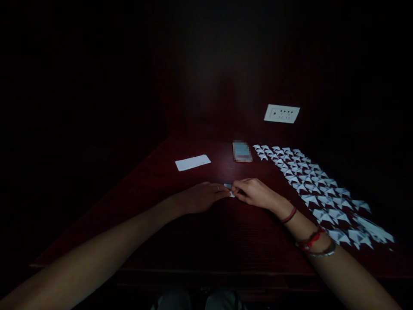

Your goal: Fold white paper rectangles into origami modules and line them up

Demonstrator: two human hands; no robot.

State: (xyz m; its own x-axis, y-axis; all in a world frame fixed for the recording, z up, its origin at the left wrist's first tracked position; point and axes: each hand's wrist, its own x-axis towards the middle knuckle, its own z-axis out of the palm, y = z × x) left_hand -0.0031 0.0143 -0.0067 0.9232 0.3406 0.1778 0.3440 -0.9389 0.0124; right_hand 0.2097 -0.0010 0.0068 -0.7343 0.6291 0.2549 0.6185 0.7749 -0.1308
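A small folded piece of white paper (227, 186) lies on the dark red table, mostly covered by my fingers. My left hand (204, 196) rests flat on the tabletop, its stretched fingertips touching the paper's left side. From the right, my right hand (254, 192) has its fingers curled and pinched on the paper's other side. Both hands meet near the middle of the table. How the paper is folded beneath them cannot be made out.
Beyond my left hand lies a stack of white paper strips (192, 162). A phone (242, 152) sits farther back. Rows of folded white paper pieces (311, 179) fill the right side, beside a bundle of strips (374, 228). A socket panel (282, 114) is on the back wall.
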